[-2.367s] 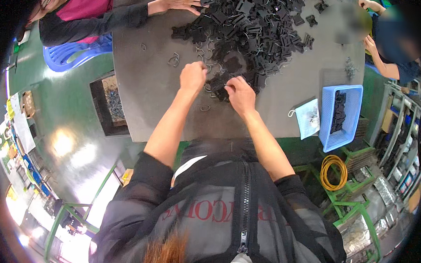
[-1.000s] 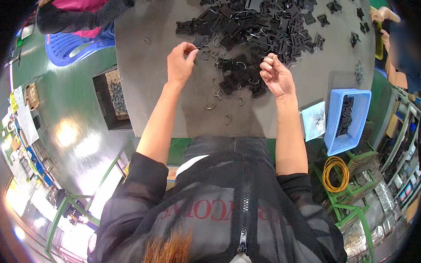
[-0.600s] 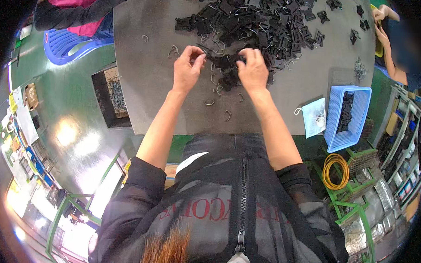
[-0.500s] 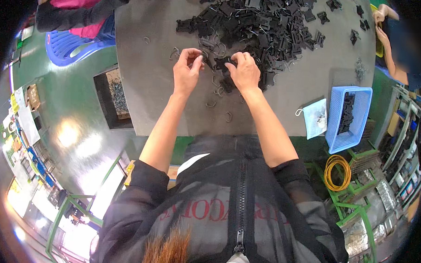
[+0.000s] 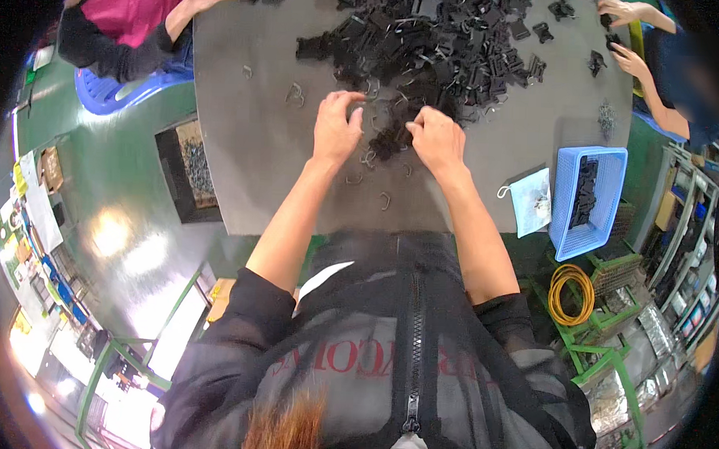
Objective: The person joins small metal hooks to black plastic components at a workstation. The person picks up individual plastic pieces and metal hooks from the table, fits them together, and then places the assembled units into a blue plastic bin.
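Observation:
A heap of small black plastic pieces (image 5: pixel 437 49) with slotted, buckle-like shapes covers the far middle of the grey table (image 5: pixel 258 165). My left hand (image 5: pixel 336 130) hovers at the heap's near left edge, thumb and forefinger apart, with nothing visible between them. To its right, my right hand (image 5: pixel 438 140) has curled fingers with the thumb pressed in; whatever it may hold is hidden. Between the hands lie a few dark pieces (image 5: pixel 388 142). Bent metal wire hooks (image 5: pixel 385 201) are scattered around them, nearer to me.
At the table's right edge stands a blue plastic basket (image 5: pixel 561 208) with black pieces inside, beside a light blue pouch (image 5: pixel 532 200). Co-workers' hands (image 5: pixel 630 64) handle pieces at the far right; another person's arm (image 5: pixel 181 16) reaches in at far left. An orange coiled hose (image 5: pixel 571 295) hangs below.
My left hand has shifted right and slightly toward me, and the dark piece near its fingers no longer shows there. My right hand has moved right and curled. Both co-workers' hands have moved.

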The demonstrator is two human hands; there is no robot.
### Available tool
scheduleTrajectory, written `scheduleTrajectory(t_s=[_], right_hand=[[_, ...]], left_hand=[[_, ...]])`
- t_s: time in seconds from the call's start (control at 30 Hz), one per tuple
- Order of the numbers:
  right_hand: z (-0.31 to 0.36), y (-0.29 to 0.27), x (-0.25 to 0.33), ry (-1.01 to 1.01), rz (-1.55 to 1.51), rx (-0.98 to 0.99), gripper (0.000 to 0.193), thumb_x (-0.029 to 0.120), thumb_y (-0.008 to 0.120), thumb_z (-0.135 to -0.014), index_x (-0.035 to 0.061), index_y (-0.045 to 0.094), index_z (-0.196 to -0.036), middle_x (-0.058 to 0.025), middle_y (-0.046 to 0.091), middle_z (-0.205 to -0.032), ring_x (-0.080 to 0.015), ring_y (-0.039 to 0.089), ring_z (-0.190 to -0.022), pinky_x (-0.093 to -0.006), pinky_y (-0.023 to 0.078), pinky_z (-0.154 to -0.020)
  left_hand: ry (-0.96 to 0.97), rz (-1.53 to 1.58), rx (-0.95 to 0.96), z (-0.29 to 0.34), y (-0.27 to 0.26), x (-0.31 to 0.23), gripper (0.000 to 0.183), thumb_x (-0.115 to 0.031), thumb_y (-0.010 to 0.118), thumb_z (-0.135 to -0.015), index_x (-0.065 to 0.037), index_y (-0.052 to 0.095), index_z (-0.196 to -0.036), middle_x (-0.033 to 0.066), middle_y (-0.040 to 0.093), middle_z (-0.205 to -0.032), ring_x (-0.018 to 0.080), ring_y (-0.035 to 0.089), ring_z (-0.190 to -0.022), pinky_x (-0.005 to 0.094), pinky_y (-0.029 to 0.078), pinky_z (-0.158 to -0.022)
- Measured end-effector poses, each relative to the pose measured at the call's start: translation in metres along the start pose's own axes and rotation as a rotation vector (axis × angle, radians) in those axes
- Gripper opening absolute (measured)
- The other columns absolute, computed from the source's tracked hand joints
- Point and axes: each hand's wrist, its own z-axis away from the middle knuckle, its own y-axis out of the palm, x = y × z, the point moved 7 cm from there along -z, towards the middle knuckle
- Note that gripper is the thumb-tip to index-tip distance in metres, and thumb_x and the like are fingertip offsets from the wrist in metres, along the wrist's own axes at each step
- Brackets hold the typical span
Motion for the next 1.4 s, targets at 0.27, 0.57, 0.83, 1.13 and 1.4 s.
scheduleTrajectory(t_s=[0.27, 0.57, 0.83, 1.13, 1.4], right_hand=[[0.02, -0.016, -0.023, -0.098, -0.534, -0.059, 0.007, 0.004, 0.063, -0.081, 0.0007, 0.057, -0.08, -0.0027, 0.054, -0.072, -0.0105, 0.049, -0.064, -0.0239, 0.041, -0.06], [0.037, -0.055, -0.014, -0.245, -0.607, -0.248, 0.009, 0.0, 0.067, -0.076, 0.0041, 0.06, -0.081, -0.0051, 0.059, -0.078, -0.018, 0.057, -0.071, -0.0276, 0.046, -0.064], [0.03, -0.024, -0.052, -0.034, -0.608, -0.291, 0.006, 0.005, 0.063, -0.082, 0.0033, 0.057, -0.081, -0.0031, 0.056, -0.072, -0.0136, 0.052, -0.066, -0.0258, 0.043, -0.06], [0.029, 0.036, -0.078, 0.274, -1.311, 0.099, 0.008, 0.015, 0.06, -0.089, 0.0084, 0.058, -0.086, 0.0045, 0.053, -0.074, -0.0036, 0.045, -0.062, -0.0172, 0.034, -0.053], [0.039, 0.043, -0.079, 0.392, -1.35, 0.36, 0.009, 0.018, 0.063, -0.087, 0.0098, 0.06, -0.085, 0.0028, 0.057, -0.078, -0.0057, 0.05, -0.068, -0.0208, 0.038, -0.055]], left_hand=[[0.103, -0.137, 0.075, -0.044, 0.063, -0.017, 0.014, -0.017, 0.063, -0.08, -0.011, 0.064, -0.093, 0.0063, 0.06, -0.096, 0.0268, 0.056, -0.094, 0.0401, 0.046, -0.08], [0.112, -0.67, 0.118, -0.075, 0.104, -0.034, 0.02, -0.035, 0.063, -0.081, -0.014, 0.063, -0.083, 0.0025, 0.065, -0.083, 0.0218, 0.062, -0.084, 0.0412, 0.041, -0.072], [-0.125, 0.189, 0.164, -0.056, 0.054, -0.03, 0.016, -0.02, 0.065, -0.082, -0.004, 0.066, -0.086, 0.0047, 0.067, -0.077, 0.0158, 0.064, -0.069, 0.028, 0.048, -0.064], [-0.522, 1.657, 0.217, -0.003, 0.047, 0.011, 0.014, -0.021, 0.058, -0.09, -0.013, 0.062, -0.101, 0.0021, 0.058, -0.114, 0.0169, 0.048, -0.114, 0.037, 0.037, -0.095], [-0.638, 1.191, 0.34, 0.008, 0.043, 0.012, 0.024, -0.023, 0.064, -0.086, -0.007, 0.062, -0.103, 0.0058, 0.053, -0.123, 0.0231, 0.043, -0.121, 0.0438, 0.031, -0.103]])
